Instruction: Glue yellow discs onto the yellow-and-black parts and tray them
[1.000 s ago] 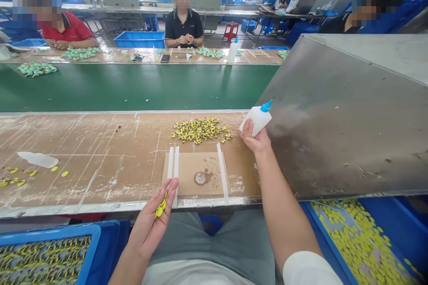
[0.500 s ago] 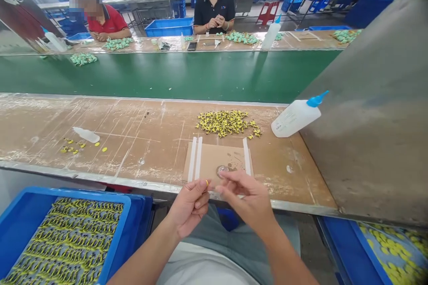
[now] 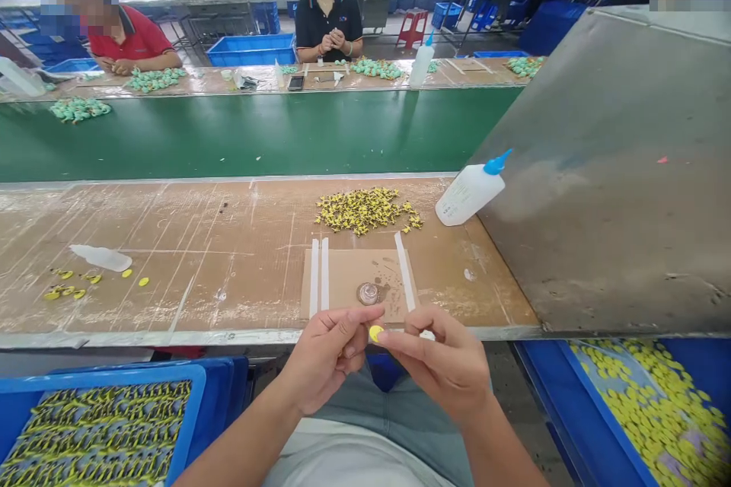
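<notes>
A small round yellow disc sits between the fingertips of my two hands, over the table's front edge. My right hand pinches it from the right with thumb and forefinger. My left hand has its forefinger stretched along the disc's upper left side and its other fingers curled; whether it grips anything is hidden. Just beyond my hands, a small round dish rests on a cardboard sheet with white tape strips. Behind the sheet lies a pile of yellow and black pieces.
A white bottle with a blue tip leans near the metal panel. At left lie a small bottle and several yellow pieces. Blue bins flank me. Two people work across the green belt.
The view has turned to the right. The yellow disc now shows its face between my hands, with my right fingers on it; before, a yellow edge showed at my left fingertips.
</notes>
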A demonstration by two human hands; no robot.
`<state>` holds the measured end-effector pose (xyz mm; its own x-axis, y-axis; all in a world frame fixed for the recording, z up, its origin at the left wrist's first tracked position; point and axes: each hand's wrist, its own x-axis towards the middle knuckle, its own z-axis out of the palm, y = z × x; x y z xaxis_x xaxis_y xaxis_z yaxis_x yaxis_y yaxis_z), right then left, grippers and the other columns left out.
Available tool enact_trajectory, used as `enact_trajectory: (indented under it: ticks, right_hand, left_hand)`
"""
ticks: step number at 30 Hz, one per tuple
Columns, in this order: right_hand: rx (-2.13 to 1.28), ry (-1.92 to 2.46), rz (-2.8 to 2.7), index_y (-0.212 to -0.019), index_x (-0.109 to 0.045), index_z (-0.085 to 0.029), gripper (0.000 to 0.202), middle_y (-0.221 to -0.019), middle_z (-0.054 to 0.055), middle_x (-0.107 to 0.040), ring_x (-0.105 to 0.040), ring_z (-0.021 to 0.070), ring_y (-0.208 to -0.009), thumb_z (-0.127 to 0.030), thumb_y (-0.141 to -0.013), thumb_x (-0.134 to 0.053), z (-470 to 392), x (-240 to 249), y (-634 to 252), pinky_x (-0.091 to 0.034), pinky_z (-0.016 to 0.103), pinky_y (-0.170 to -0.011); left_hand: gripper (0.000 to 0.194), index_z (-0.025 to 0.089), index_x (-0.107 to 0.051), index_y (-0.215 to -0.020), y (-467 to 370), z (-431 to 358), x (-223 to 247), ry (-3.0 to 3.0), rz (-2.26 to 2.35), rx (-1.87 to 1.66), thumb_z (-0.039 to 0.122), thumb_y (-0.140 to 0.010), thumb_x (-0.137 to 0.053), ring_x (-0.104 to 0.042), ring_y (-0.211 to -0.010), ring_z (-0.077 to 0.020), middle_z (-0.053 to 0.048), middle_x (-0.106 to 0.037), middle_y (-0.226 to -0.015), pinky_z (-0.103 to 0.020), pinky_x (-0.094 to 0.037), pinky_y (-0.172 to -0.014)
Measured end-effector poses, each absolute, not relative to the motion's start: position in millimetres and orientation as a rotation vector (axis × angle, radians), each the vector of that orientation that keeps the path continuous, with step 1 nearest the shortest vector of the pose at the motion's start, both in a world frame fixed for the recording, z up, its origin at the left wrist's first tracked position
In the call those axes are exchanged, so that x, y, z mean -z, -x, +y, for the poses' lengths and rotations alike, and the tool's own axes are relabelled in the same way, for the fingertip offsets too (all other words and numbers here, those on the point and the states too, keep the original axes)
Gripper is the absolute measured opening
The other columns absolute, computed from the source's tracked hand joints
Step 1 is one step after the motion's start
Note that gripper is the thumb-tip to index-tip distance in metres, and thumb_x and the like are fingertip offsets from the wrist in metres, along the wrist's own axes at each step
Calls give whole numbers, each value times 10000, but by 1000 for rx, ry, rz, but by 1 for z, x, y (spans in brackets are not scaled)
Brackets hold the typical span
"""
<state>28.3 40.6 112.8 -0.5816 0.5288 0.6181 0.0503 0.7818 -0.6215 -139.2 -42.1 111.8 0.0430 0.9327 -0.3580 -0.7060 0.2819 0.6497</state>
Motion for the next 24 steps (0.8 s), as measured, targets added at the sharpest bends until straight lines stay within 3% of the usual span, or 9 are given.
enact_trajectory:
  ticks: [4,10,13,16,21,24]
  right_hand:
    - [-521,393,-2091,-1038,-743,-273,324,-715,-3,-564,-532,97,-607,-65,-797,-683,40,-109,-37,-431,220,-540]
    - [-492,453,-2094,-982,-752,-218,228,-740,29,-650,-609,111,-644,-81,-830,-650,43,-119,-39,-480,209,-597]
    - [-448,503,-2175,-920,-757,-197,165,-633,6,-590,-537,89,-565,-125,-866,-619,55,-125,-43,-429,201,-543]
    - [-357,450,-2291,-954,-760,-256,214,-588,-28,-478,-431,75,-529,-115,-850,-637,67,-125,-45,-346,208,-501]
    - [-700,728,-2110,-1137,-687,-243,294,-740,3,-552,-514,96,-609,-172,-857,-633,68,-114,-33,-448,215,-558]
    - [-985,895,-1950,-1069,-713,-230,242,-717,4,-568,-533,114,-606,-268,-833,-674,61,-102,-23,-465,226,-534]
  left_hand:
    - [314,150,-761,-1025,132,-38,-109,-321,715,-1249,348,-782,-743,-250,-553,-51,8,-416,-653,-197,-155,-467]
    - [223,175,-775,-960,124,-27,-98,-314,751,-1228,278,-763,-767,-221,-510,-43,43,-375,-576,-220,-144,-470]
    - [277,142,-770,-983,129,-17,-99,-375,836,-1154,296,-754,-774,-222,-507,-44,34,-399,-581,-237,-132,-472]
    - [303,108,-778,-941,136,-6,-104,-460,899,-1070,305,-712,-804,-226,-513,-42,4,-469,-627,-246,-127,-473]
    - [302,115,-770,-917,142,4,-111,-351,887,-1156,346,-724,-791,-152,-523,-50,44,-384,-596,-227,-123,-453]
    - [341,116,-764,-964,138,3,-107,-328,909,-1199,366,-733,-780,-171,-524,-49,38,-397,-610,-219,-133,-454]
